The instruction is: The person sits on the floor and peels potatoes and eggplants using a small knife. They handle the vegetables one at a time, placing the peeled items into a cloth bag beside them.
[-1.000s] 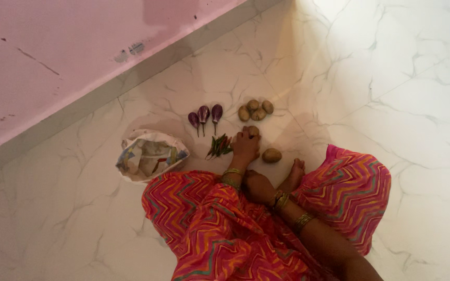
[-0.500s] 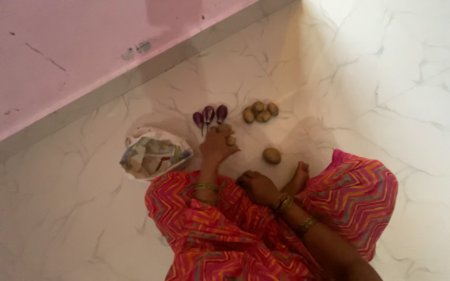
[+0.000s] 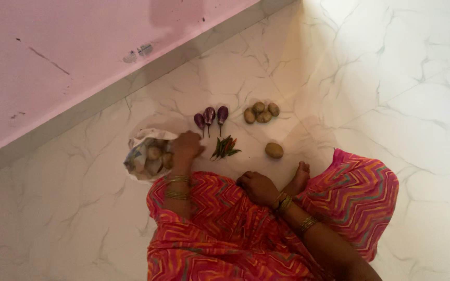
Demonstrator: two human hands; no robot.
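Left hand's (image 3: 185, 145) fingertips and any held thing hidden at the bag (image 3: 144, 156) mouth.

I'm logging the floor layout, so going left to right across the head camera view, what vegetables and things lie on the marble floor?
White printed plastic bag → left hand at the bag's mouth → three small purple eggplants → bunch of green chillies → cluster of four brown potatoes → single brown potato.

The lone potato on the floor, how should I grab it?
Come from straight above and close your fingers around the lone potato across its rounded middle. It lies apart from the chillies and the potato pile, so nothing crowds its sides.
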